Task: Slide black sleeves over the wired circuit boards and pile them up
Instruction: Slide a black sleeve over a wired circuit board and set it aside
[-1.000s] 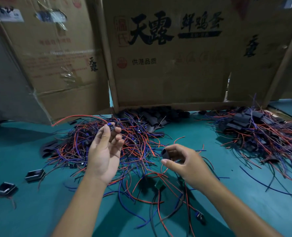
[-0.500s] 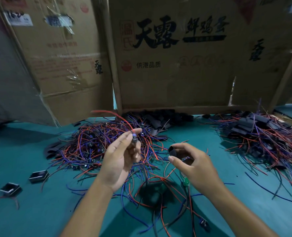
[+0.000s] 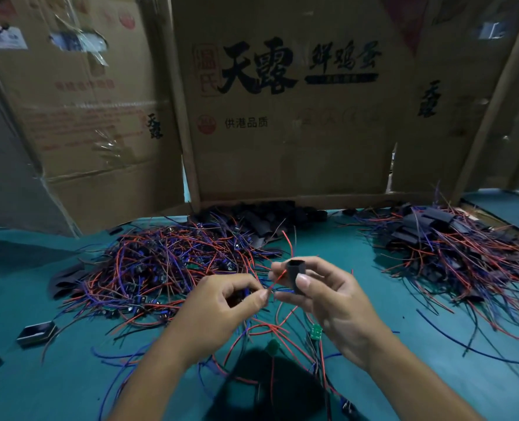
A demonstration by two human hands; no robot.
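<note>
Threading wire into sleeve, mid-air over the table [image 3: 434, 344].
We've got the right hand [image 3: 331, 302] gripping a black sleeve [image 3: 296, 275] upright, left hand [image 3: 218, 308] pinching a red wire [image 3: 278, 279] just beside it, wire end touching the sleeve. Unsleeved boards [image 3: 161, 268] are heaped behind the left hand, sleeved pile [image 3: 452, 247] far right. Cardboard wall [image 3: 282, 165] reads "天露", "供港品质". Table is teal.

Small assembly workshop, hand-work bench. Teal work surface [image 3: 434, 375] carried heaped red and blue wired boards [image 3: 161, 268], a pile of black sleeves [image 3: 252, 217] and a sleeved pile [image 3: 440, 238]; printed cardboard cartons [image 3: 282, 117] stood behind as a screen.
</note>
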